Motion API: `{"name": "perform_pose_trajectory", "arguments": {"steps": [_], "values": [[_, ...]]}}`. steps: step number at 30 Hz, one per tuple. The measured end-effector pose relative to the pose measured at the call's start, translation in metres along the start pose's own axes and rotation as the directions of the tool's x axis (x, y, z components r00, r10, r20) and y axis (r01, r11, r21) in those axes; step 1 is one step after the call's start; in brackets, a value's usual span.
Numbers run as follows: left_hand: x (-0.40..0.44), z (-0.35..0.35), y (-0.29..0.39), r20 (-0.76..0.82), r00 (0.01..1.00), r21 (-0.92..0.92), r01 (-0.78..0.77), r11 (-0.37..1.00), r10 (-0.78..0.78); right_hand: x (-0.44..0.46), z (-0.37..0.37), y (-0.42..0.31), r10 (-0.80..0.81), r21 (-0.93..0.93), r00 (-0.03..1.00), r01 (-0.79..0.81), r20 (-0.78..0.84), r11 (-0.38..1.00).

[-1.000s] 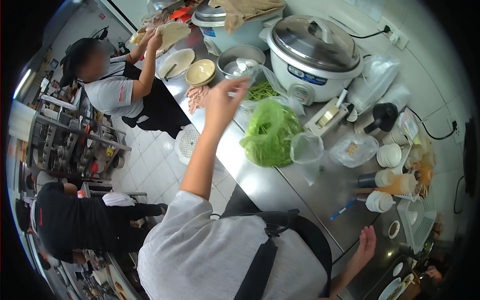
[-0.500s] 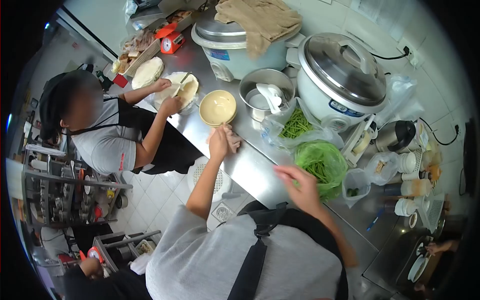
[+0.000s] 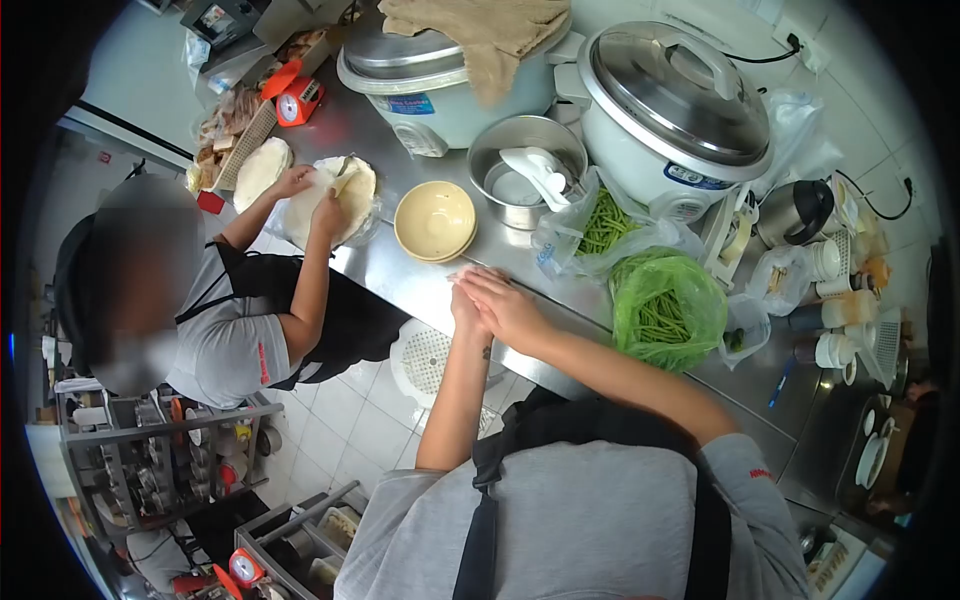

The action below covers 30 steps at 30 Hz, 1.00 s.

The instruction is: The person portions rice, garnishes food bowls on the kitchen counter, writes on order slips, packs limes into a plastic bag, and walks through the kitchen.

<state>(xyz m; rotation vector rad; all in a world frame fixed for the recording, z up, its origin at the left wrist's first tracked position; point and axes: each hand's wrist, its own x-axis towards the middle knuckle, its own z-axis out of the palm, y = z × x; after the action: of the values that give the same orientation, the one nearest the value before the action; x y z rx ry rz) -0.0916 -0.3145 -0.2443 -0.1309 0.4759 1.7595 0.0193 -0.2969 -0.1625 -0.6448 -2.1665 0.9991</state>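
Note:
My left hand (image 3: 468,305) and my right hand (image 3: 508,313) are pressed together over the counter's front edge. The right palm and fingers lie across the left hand. Both hands are closed; whatever lies between them is hidden. Just beyond the fingertips are stacked cream bowls (image 3: 434,222). Behind the bowls and to the right stands a metal pot (image 3: 524,160) with white utensils (image 3: 540,178) inside. To the right of my hands, a green bag (image 3: 630,335) and a clear bag (image 3: 560,240) hold long green beans.
A co-worker (image 3: 235,345) at the left handles a thin white sheet over a round pale stack (image 3: 352,205). Two large cookers (image 3: 665,125) stand at the back, one under a brown cloth (image 3: 490,30). Bottles (image 3: 850,308) and a blue pen (image 3: 778,390) lie right.
My right hand has moved left onto my left hand. The pink cloth that my left hand touched beside the bowls no longer shows on the counter. The co-worker is still at the round stack.

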Motion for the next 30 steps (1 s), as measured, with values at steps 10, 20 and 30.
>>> {"name": "perform_pose_trajectory", "arguments": {"steps": [10,20,30], "values": [[0.012,0.032,0.04,-0.032,0.999,0.998,0.03,-0.061,-0.027,-0.058,-0.068,-0.028,0.211,0.033,0.96,-0.22,0.187,0.975],[0.064,0.283,-0.012,0.639,0.758,0.718,-0.648,-0.254,-0.127,-0.061,-0.111,-0.071,0.286,0.189,0.951,-0.305,0.118,0.934],[0.199,0.399,-0.173,0.864,0.143,-0.186,-0.8,-0.57,-0.483,-0.097,-0.138,-0.072,0.418,0.257,0.908,-0.406,0.006,0.877]]}}
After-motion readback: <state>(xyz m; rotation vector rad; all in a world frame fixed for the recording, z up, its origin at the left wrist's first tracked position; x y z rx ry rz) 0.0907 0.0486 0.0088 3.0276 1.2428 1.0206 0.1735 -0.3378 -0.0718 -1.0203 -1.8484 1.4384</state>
